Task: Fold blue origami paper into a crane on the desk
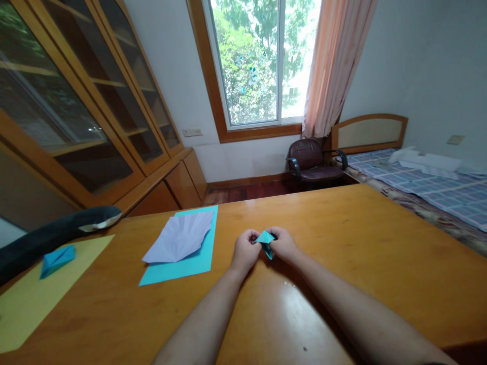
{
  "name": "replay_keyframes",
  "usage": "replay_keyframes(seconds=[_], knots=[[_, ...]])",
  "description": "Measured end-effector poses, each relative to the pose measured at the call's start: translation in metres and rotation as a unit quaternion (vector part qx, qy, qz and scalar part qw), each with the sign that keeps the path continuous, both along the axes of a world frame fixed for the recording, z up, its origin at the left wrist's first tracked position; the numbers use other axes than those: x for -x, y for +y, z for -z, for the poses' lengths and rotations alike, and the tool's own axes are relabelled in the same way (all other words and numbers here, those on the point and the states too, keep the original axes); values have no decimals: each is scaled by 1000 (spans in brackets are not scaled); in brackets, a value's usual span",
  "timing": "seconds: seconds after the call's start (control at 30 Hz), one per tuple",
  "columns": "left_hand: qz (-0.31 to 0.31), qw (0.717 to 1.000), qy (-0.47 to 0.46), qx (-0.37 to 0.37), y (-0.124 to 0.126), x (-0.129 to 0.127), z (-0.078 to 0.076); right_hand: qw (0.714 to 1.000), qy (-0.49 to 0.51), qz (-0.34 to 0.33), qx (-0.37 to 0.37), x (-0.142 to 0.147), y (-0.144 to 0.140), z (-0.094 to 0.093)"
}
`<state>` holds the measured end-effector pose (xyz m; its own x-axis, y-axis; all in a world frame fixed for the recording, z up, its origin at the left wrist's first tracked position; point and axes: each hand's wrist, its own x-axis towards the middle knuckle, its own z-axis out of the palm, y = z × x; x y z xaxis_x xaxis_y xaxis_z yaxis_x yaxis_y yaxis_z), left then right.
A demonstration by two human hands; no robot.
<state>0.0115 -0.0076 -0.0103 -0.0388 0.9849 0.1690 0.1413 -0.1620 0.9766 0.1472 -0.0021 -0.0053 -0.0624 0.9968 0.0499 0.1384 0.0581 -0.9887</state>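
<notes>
A small folded teal paper piece [265, 240] is held just above the wooden table [342, 238] near its middle. My left hand [246, 248] pinches its left side and my right hand [283, 244] pinches its right side, fingers curled around it. Part of the paper is hidden between my fingers.
A teal sheet [186, 261] lies to the left with a creased pale lilac fan-folded paper [178, 237] on it. Further left, a yellow sheet [34, 299] carries a blue folded paper shape [57, 259]. A dark curved object [49, 235] lies at the left edge. A chair [312, 162] and bed [437, 187] stand beyond the table.
</notes>
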Motion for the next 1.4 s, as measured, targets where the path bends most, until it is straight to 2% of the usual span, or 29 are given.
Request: replay_keyframes(seconds=[0.13, 0.23, 0.43, 0.5, 0.6, 0.83, 1.03, 1.23, 1.4], knots=[[-13, 1000, 24, -13, 0, 1, 0, 1000, 9, 9, -16, 0, 2, 3], [-13, 1000, -3, -11, 2, 0, 3, 999, 15, 30, -2, 0, 5, 9], [59, 990, -121, 52, 3, -2, 7, 998, 7, 53, 23, -3, 6, 8], [80, 986, -129, 63, 1, -2, 6, 998, 14, 54, 27, -2, 5, 5], [77, 989, -114, 54, -1, -2, 1, 998, 18, 56, 21, 0, 2, 3], [1, 999, -51, 13, 1, 0, -2, 992, -67, 43, -102, 7, -4, 4], [-46, 998, -36, -21, 3, 1, -3, 955, -139, -6, -264, 14, -14, 1], [-59, 998, -9, -8, 3, 4, 0, 928, -215, -25, -303, 17, -21, 4], [-7, 995, -103, 10, 3, 1, -1, 896, -313, -42, -312, 15, -22, 2]])
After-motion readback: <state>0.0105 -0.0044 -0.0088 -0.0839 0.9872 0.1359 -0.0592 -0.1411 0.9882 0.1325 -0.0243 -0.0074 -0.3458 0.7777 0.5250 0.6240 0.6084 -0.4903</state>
